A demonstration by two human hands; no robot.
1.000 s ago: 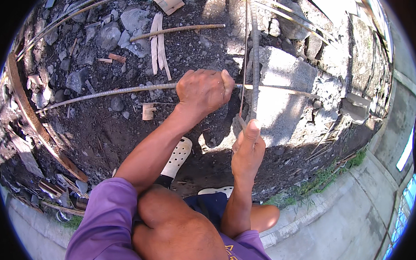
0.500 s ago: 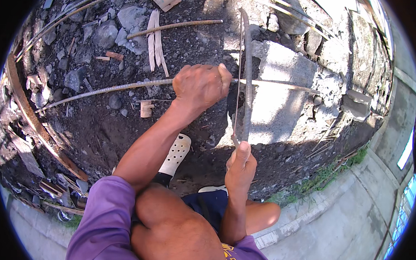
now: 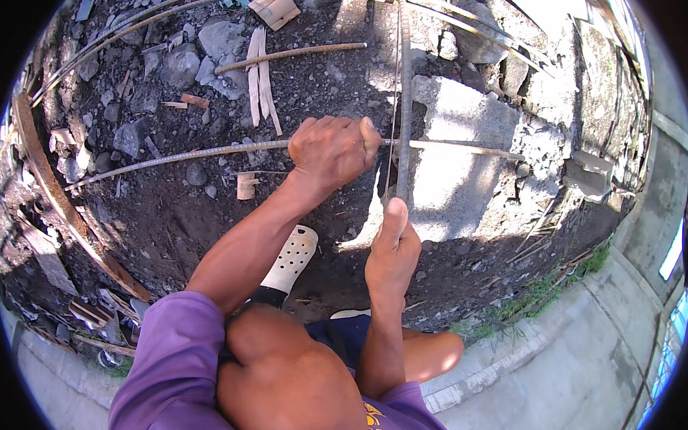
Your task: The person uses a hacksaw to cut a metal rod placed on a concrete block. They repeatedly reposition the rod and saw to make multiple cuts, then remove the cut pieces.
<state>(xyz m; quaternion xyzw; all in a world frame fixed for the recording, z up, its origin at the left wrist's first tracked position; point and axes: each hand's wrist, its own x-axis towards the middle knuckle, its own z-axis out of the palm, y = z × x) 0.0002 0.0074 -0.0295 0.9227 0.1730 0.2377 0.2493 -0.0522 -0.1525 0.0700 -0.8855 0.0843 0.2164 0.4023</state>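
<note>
A long ribbed steel bar (image 3: 202, 152) runs crosswise over the dirt, its right end over a pale concrete slab (image 3: 462, 185). My left hand (image 3: 333, 148) is closed in a fist round this bar. Just right of that fist, a hacksaw (image 3: 405, 88) lies across the bar, its thin blade beside the thicker tube frame. My right hand (image 3: 393, 251) grips the saw's near end, thumb pointing away from me; the handle itself is hidden in the fingers. Where blade and bar meet, any cut is too small to make out.
A short steel bar (image 3: 289, 54) lies beyond, across split wood strips (image 3: 262, 83). Longer rods (image 3: 177, 10) curve along the far side. On the left is a rusty metal strip (image 3: 64, 209). Stones (image 3: 131, 135) are scattered about. My white perforated clog (image 3: 292, 257) stands below the bar.
My right hand has pushed the hacksaw away from me across the bar. My left hand keeps its hold, nearly in the same place.
</note>
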